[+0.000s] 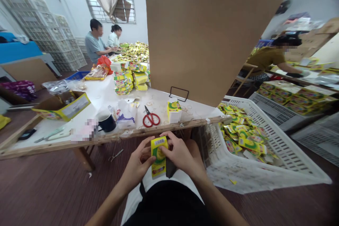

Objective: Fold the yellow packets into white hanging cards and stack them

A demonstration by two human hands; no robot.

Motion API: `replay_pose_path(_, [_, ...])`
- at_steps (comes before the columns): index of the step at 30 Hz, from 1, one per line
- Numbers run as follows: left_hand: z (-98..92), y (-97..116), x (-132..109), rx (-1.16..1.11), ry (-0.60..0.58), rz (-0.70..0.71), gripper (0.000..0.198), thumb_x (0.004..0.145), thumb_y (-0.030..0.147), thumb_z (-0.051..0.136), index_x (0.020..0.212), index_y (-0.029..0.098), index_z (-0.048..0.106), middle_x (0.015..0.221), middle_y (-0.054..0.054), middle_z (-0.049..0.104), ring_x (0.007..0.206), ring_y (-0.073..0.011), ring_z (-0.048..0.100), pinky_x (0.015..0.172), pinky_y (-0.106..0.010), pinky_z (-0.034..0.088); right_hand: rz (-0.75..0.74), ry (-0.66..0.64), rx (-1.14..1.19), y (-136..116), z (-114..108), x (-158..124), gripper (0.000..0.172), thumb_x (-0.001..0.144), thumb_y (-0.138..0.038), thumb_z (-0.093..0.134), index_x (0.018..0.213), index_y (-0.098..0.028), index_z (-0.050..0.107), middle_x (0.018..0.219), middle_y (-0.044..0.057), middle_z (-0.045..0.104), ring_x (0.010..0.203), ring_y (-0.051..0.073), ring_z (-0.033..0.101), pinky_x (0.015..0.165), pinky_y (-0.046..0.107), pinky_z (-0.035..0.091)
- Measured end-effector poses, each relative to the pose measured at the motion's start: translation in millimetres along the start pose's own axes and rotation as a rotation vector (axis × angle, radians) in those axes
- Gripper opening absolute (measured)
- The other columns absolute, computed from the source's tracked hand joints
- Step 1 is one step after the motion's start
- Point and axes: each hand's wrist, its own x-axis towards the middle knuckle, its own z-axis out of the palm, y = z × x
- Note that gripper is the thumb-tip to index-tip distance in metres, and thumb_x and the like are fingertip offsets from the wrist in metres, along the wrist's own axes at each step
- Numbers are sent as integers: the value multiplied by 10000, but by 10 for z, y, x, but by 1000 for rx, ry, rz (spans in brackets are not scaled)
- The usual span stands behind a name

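Note:
Over my lap, a yellow and green printed carton (159, 155) with a barcode at its top is held between both hands. My left hand (141, 160) grips its left edge, thumb on the front. My right hand (178, 150) closes on the upper right side, its thumb pressing the printed face. The fingers behind the carton are partly hidden. On the table edge just beyond stand a small stack of yellow and white cartons (174, 112) and red-handled scissors (151, 117).
A white crate (291, 160) of yellow packets (245, 137) stands at right. A large cardboard sheet (206, 46) rises from the table. A dark mug (107, 122), an open box (71, 107) and stacked yellow packs (123, 82) are at left. Co-workers sit farther off.

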Motion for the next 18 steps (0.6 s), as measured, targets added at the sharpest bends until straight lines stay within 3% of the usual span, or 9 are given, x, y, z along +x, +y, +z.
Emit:
replay_pose_path(7, [-30,-18,15,-55,21,-11,636,765,231,676,1312,217,352,1085,-129,668,886,-269,680,685,-331,545,6,35,-250,-37,101,30,344,777,-210,564,1117,-199,513,587,-32,606,507,139,542,512,205,348])
replay_pose_path(12, [-16,-56,25,-46,46,-20,649,754,237,689,1310,212,356,1055,-116,681,904,-269,677,770,-373,534,23,40,-402,-18,151,38,353,776,-236,566,1123,-202,513,644,-9,639,569,160,586,548,215,339])
replay_pose_path(18, [-32,-74,26,15,57,-31,635,757,239,683,1300,210,356,1063,-111,681,905,-264,676,736,-356,541,11,50,-582,25,200,56,348,795,-272,563,1131,-193,514,735,36,677,671,198,621,591,246,326])
